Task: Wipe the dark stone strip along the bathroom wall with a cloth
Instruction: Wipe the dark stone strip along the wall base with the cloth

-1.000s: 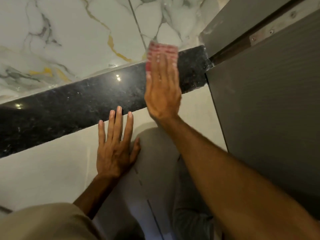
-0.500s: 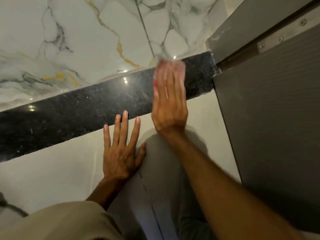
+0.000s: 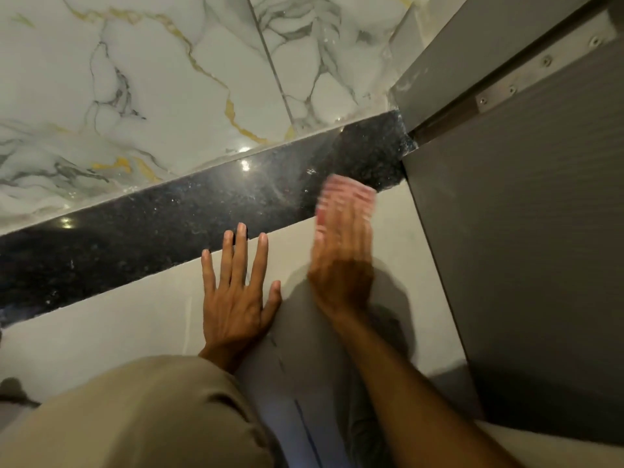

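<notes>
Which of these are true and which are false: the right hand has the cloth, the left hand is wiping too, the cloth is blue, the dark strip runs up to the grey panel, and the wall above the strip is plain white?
1. The right hand presses the cloth to the wall. True, though it is motion-blurred.
2. The left hand is wiping too. False: it lies flat and empty on the pale surface below the dark strip.
3. The cloth is blue. False: it looks pink or red.
4. The dark strip runs up to the grey panel. True.
5. The wall above the strip is plain white. False: it is marble tile with grey and gold veins.
</notes>
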